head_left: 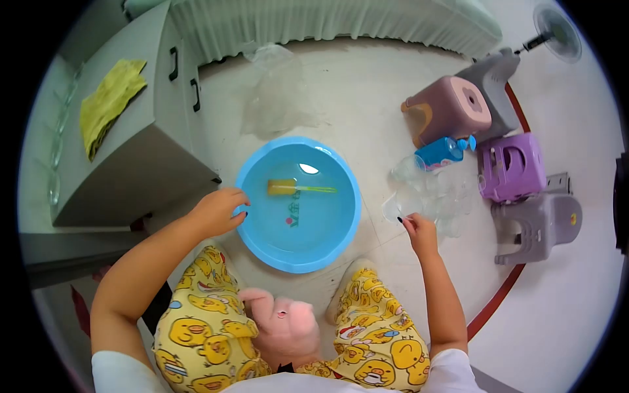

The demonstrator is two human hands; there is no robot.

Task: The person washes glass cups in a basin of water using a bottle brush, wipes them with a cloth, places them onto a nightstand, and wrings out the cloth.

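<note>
A round light-blue basin point(298, 262) of water stands on the floor in front of me. In it lies a sponge brush point(282, 187) with a yellow head and a thin green handle. At the basin's left rim is my left hand point(224, 211), fingers curved and apart, holding nothing. To the right of the basin, my right hand point(420, 233) pinches the edge of a clear cup point(393, 207) between thumb and fingers. Beside that cup sits a group of several clear cups or containers point(439, 196), their outlines hard to separate.
A blue pump bottle point(440, 153) lies by a pink stool point(452, 108). Purple point(514, 167) and grey point(540, 229) stools stand farther right. A clear plastic bag point(275, 92) is behind the basin. A yellow cloth point(113, 101) lies on the grey cabinet point(124, 144). A pink plush point(291, 327) is between my legs.
</note>
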